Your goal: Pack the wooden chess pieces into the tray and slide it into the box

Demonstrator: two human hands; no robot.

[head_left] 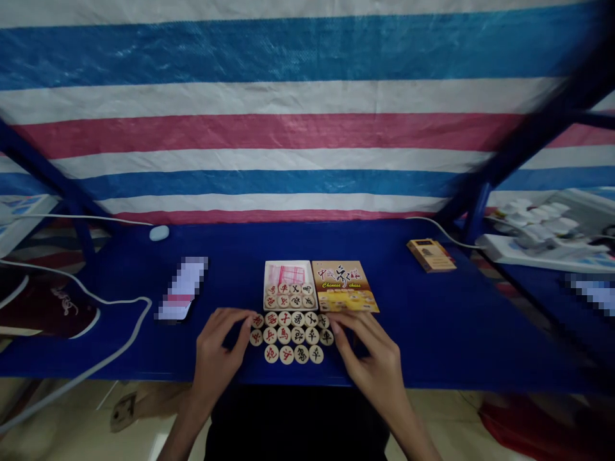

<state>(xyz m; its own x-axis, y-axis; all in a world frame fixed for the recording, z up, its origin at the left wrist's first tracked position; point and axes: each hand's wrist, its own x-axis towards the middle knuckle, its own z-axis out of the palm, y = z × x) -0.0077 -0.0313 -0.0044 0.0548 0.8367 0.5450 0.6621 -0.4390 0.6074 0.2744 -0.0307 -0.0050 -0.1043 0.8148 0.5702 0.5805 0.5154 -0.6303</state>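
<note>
Round Chinese chess pieces lie in three rows on the blue table, red characters on the left and black on the right. My left hand has its thumb and forefinger around the left end of the upper row, touching the outermost red piece. At the row's other end, my right hand has thumb and forefinger against the outermost black piece. Just behind the rows, a white tray holds two more rows of pieces and a pink-lined folded sheet. Its printed Chinese chess lid lies beside it.
A phone lies left of the tray, with a small white case behind it. White cables cross the left side. A yellow-brown box sits at the back right. Blue frame bars and striped sheeting stand behind.
</note>
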